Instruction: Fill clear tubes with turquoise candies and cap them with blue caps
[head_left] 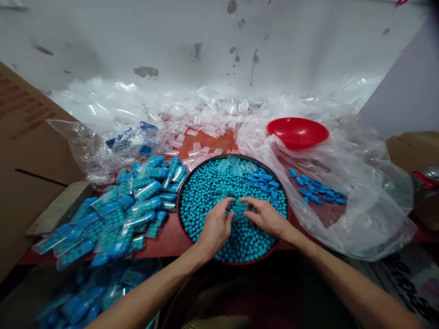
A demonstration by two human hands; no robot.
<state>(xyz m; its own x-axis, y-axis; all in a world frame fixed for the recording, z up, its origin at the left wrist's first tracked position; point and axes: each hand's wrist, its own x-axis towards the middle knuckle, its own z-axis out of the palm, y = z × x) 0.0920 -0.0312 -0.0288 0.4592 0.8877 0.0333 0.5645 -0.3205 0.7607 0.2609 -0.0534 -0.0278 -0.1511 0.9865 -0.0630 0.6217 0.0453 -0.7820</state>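
Note:
A round tray (179,214) full of small blue balls (202,192) stands at the table's front edge. Over its middle, my left hand (219,224) and my right hand (265,217) face each other with curled fingers. Between the fingertips is something clear and hard to make out, perhaps a small plastic case, seen against the balls. Blue caps (265,180) and clear empty cases (233,165) lie on the balls at the tray's back. Left of the tray, filled cases with blue caps (142,194) form a pile.
A red bowl (297,132) rests on plastic sheeting (356,183) at the right, behind more blue caps (317,189). Clear cases (206,121) cover the back of the red table (169,242). Cardboard (37,151) stands at the left, near a grey block (60,208).

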